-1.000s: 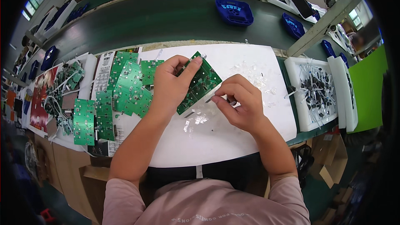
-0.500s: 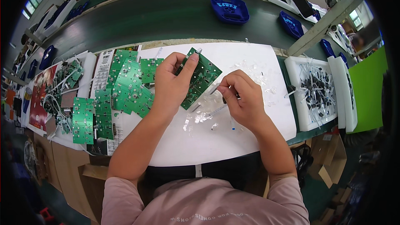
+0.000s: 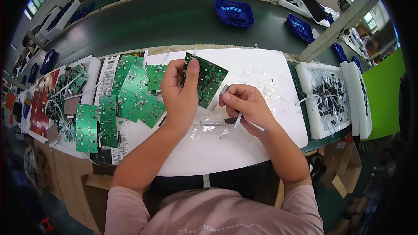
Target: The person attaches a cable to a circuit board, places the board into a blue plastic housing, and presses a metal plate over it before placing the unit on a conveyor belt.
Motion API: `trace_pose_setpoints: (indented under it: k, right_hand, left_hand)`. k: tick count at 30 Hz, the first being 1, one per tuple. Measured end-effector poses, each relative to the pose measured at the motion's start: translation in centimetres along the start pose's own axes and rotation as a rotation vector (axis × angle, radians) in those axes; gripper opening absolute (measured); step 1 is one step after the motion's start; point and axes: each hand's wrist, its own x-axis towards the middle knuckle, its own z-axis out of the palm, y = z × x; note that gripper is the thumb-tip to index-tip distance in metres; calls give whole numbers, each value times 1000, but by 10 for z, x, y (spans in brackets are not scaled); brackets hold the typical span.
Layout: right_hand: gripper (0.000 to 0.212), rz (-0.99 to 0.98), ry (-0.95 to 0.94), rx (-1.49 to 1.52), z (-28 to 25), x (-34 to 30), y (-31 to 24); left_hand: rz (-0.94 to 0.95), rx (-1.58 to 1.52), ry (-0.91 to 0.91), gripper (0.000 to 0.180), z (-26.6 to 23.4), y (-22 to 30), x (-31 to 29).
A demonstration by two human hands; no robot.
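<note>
My left hand point(image 3: 179, 93) is closed on a green circuit board point(image 3: 208, 78), held tilted above the white sheet with the thumb on its face. A small clear tab point(image 3: 194, 53) sticks up at the board's top edge. My right hand point(image 3: 248, 104) is closed in a pinch beside the board's lower right edge. Between its fingertips is a thin greyish strip point(image 3: 224, 89). A flat ribbon cable point(image 3: 238, 121) with a small black part point(image 3: 230, 121) hangs from under this hand; how it is gripped is hidden.
Several green circuit boards point(image 3: 135, 85) lie overlapping on the left. Clear film scraps point(image 3: 265, 82) are scattered over the white sheet point(image 3: 183, 159). On the right, a white foam tray point(image 3: 305, 72) holds black parts with ribbon cables. Blue plastic shells point(image 3: 235, 15) lie farther back.
The board in my left hand has shifted slightly left and turned more upright. My right hand has moved a little left, and a black part with ribbon cable now shows under it.
</note>
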Motion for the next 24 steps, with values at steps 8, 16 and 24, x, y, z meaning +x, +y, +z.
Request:
trace_pose_setpoints:
  k: [8,16,24]
  right_hand:
    - [14,51,7,330,-2,3,6]
    - [9,-192,-39,471,-31,-1,-16]
    - [24,244,425,-1402,-108,-8,-42]
  left_hand:
    - [254,-69,5,25,1,-6,-6]
    - [441,417,55,24,-14,-3,23]
    - [69,924,-89,41,-25,5,48]
